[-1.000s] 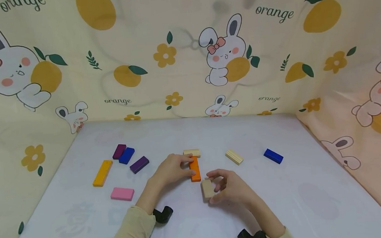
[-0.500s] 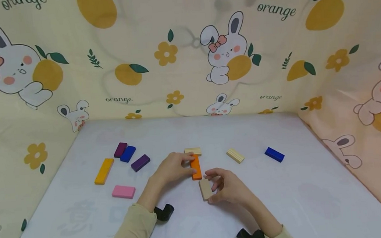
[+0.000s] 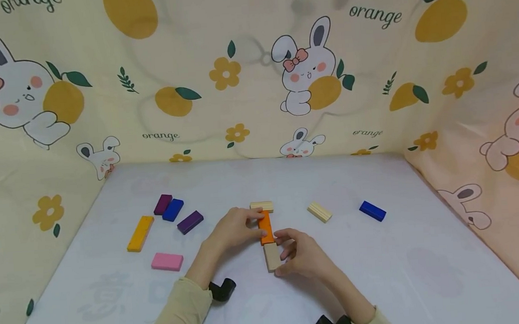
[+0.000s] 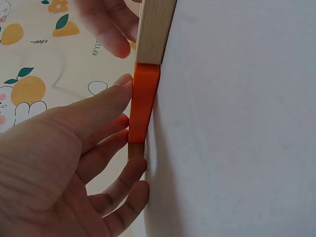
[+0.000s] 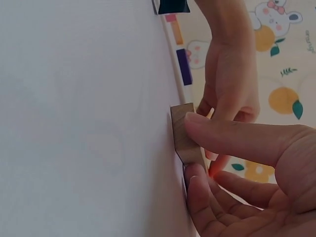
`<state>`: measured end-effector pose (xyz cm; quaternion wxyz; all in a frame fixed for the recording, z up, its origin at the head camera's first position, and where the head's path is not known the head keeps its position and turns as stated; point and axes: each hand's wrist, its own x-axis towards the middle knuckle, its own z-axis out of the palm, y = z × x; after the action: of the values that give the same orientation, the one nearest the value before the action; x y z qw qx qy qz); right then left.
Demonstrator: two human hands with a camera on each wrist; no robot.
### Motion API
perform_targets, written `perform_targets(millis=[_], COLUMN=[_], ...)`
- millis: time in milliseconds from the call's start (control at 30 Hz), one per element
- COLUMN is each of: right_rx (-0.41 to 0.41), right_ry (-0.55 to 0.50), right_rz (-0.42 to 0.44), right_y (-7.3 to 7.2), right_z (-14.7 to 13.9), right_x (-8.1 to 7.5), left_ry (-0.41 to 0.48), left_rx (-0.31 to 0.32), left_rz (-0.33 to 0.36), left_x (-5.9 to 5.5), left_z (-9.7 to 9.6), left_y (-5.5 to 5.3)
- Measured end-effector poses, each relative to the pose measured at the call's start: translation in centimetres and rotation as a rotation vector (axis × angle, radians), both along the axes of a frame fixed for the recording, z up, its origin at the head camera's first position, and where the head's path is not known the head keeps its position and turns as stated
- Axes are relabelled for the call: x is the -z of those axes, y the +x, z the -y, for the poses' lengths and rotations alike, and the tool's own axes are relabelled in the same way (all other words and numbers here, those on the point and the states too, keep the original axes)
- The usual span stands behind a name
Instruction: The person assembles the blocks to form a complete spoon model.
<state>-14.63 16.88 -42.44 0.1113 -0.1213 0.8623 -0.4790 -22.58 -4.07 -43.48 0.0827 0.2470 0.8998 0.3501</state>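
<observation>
In the head view, an orange block (image 3: 267, 224) lies lengthwise at the middle of the table. My left hand (image 3: 233, 227) holds it, thumb near its close end and index finger near its far end. A plain wooden block (image 3: 271, 257) continues the line towards me, its end meeting the orange one in the left wrist view. My right hand (image 3: 309, 256) grips this block, with the thumb at the near end, as the right wrist view shows. Across the far end of the orange block lies another plain wooden block (image 3: 262, 205), partly behind my left fingers.
To the left lie a yellow block (image 3: 140, 234), a pink block (image 3: 167, 262), a purple block (image 3: 190, 222), a blue block (image 3: 173, 210) and a maroon block (image 3: 162, 204). A ridged wooden block (image 3: 319, 212) and another blue block (image 3: 373, 211) lie right. A printed cloth (image 3: 255, 97) hangs behind.
My right hand has slid the plain wooden block leftwards and straightened it, so that it now lines up against the near end of the orange block. My left hand has stayed in place.
</observation>
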Motion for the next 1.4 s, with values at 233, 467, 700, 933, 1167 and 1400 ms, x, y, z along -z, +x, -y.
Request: perform_targets(millis=[233,467,700,933,1167,1400], right_rx=[-0.003,-0.012,0.001,0.008,-0.001,0.006], right_ry=[0.015,0.025,0.004,0.004,0.028,0.024], right_rz=[-0.006,-0.011,0.007,0.014,-0.015,-0.007], right_y=[-0.11,-0.35,-0.35,-0.25,-0.29,-0.27], right_z=[0.57,0.69,0.65,0.65,0.6,0.62], right_x=[-0.08,0.16,0.24,0.12,0.31,0.42], left_ry=[0.01,0.007,-0.002,0.009,-0.005,-0.039], left_rx=[-0.007,-0.014,-0.015,-0.006,0.005,0.008], left_rz=[-0.001,0.007,0.01,0.009,-0.026,-0.025], left_x=[0.05,-0.24,-0.18,-0.37,-0.24,-0.21], left_z=[0.2,0.41,0.18,0.11,0.17,0.26], left_y=[0.05,0.14,-0.03,0.06,0.1,0.07])
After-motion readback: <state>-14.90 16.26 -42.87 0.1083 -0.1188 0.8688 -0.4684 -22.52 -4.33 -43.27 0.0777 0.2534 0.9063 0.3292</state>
